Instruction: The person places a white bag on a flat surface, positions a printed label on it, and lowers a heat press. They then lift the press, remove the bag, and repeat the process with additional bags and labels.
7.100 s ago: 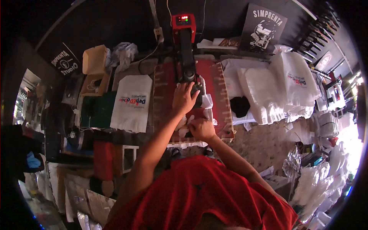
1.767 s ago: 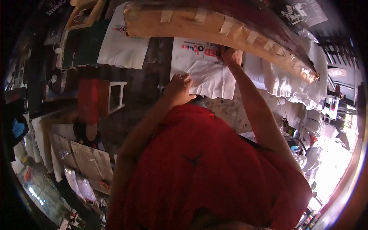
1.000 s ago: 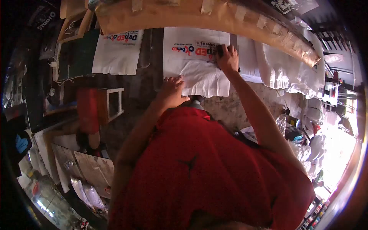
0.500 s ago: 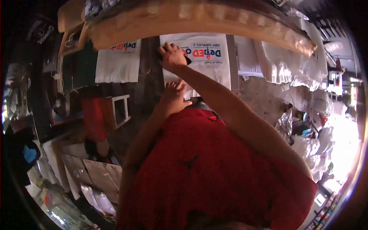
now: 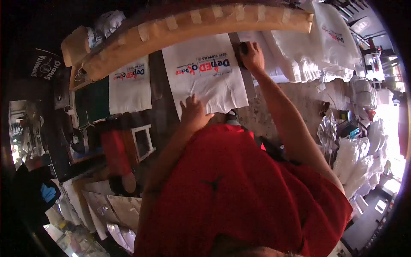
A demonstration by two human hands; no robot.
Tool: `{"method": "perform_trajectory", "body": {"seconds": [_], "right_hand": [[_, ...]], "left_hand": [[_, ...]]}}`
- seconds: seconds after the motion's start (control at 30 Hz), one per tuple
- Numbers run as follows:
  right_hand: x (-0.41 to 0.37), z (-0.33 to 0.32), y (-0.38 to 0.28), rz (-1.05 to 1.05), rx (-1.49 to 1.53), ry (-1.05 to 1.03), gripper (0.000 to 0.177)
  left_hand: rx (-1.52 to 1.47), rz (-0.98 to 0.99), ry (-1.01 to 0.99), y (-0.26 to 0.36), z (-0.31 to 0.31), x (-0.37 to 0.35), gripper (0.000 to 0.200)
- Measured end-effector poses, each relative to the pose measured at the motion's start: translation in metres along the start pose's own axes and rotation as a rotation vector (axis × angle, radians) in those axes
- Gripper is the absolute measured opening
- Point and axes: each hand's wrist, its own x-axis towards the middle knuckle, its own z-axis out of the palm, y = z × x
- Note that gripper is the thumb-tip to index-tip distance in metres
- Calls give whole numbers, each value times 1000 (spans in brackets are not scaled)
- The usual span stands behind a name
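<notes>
The right hand (image 5: 251, 55) has crossed the white printed bag (image 5: 205, 79) — half a second ago it sat at the bag's far left corner. Now it is at the far right edge, its fingers curled down on a small dark thing (image 5: 243, 48) pressed to the cloth. The left hand (image 5: 193, 113) stays at the near hem, fingers spread flat and pinning it.

The bag lies flat between the two hands on the tabletop (image 5: 160, 98), with the raised tan platen (image 5: 192, 25) just beyond the right fingers. By the look of it, the print has had one full sweep. A second printed bag (image 5: 129, 85) lies well to the left of the left fingers.
</notes>
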Motion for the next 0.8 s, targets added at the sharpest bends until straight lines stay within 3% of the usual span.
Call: {"method": "perform_trajectory", "body": {"seconds": [0.1,0.17,0.2,0.23,0.3,0.37,0.43,0.47,0.53,0.6,0.63,0.7,0.73,0.8], "right_hand": [[-7,-24,38,134,-49,158,39],[-8,-30,77,144,-103,115,54],[-10,-20,107,219,-152,44,68],[-10,-29,107,223,-155,55,68],[-19,-52,98,491,-106,-282,74],[-37,-49,109,390,6,-233,68],[-62,-39,129,327,175,-355,50],[-77,-39,129,330,174,-363,50],[-108,-41,123,582,410,-450,37],[-136,-42,120,630,524,-410,30],[-144,-44,120,613,533,-434,30],[-148,-48,117,615,665,-525,28],[-146,-52,101,600,671,-542,28],[-135,-76,49,721,836,-534,35]], "left_hand": [[-108,107,173,27,22,27,86],[-289,405,238,53,29,43,93],[-286,413,243,63,32,47,93],[-217,416,242,72,37,51,95],[-143,431,242,78,47,58,96],[-48,392,292,78,61,62,97],[-11,394,291,73,63,64,86],[-35,395,285,73,62,62,77],[-56,378,283,70,58,63,68],[-110,432,290,58,57,68,48],[-103,404,297,55,49,67,48],[-817,149,336,57,16,61,37],[-752,104,297,52,-6,53,36],[-668,233,413,35,-17,46,38]]}}
